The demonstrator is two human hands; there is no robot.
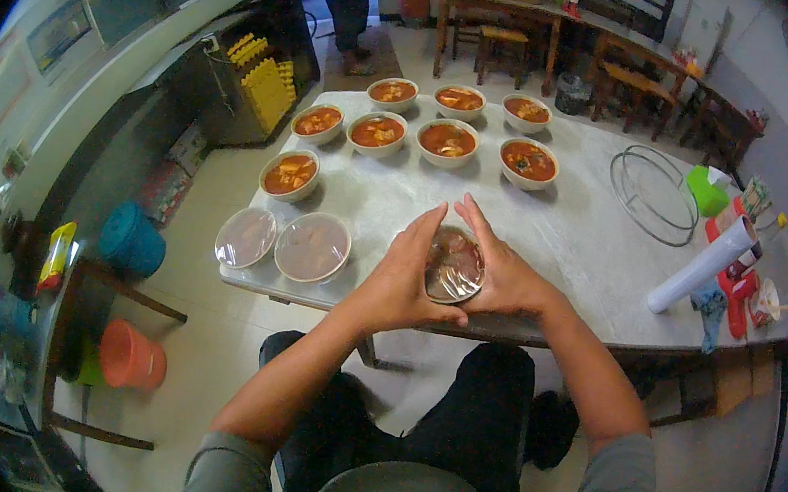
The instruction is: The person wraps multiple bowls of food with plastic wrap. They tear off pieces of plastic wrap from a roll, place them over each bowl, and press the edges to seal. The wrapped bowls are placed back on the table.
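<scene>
A bowl covered with clear plastic film (456, 267) stands near the front edge of the pale table (568, 267). Around its left side curves my left hand (409, 274), thumb along the near side. My right hand (502, 270) cups the right side, fingertips almost meeting the left ones at the far side. The film looks taut and shiny over the bowl. Left of my hands are two more film-covered bowls (313, 247) (246, 237), side by side. Several uncovered bowls of red soup (449, 141) stand farther back and to the left.
A roll of plastic film (701, 265) lies at the right beside a blue cloth (709, 307), a green tissue box (707, 190) and a wire ring rack (654, 197). A person (347, 0) stands beyond the table. Blue (133, 240) and orange buckets (133, 356) are on the left.
</scene>
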